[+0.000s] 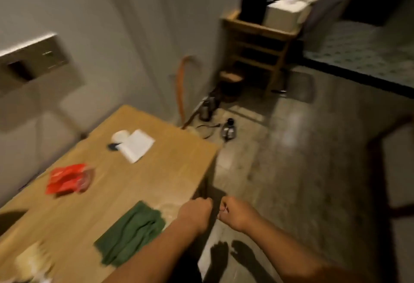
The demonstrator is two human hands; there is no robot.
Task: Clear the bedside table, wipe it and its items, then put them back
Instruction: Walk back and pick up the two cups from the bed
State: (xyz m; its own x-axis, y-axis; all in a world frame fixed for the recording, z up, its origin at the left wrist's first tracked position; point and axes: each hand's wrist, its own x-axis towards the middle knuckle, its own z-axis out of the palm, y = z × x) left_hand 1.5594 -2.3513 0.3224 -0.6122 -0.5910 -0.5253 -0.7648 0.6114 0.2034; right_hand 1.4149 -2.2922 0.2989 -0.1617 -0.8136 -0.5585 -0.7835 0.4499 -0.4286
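A light wooden table (174, 170) fills the lower left of the blurred head view. On it lie a folded green cloth (132, 233), a red packet (67, 178), a white booklet (137, 145) and a small white round item (119, 136) with a dark object beside it. My left hand (197, 212) is closed into a fist at the table's right edge. My right hand (235, 212) hovers just right of it over the floor, pinched on something small and white that I cannot make out.
A wooden shelf unit (259, 43) with a black bag and a white box stands at the back. Two metal kettles (228, 130) and cords sit on the tiled floor by the wall. A bed edge (367, 58) is at right.
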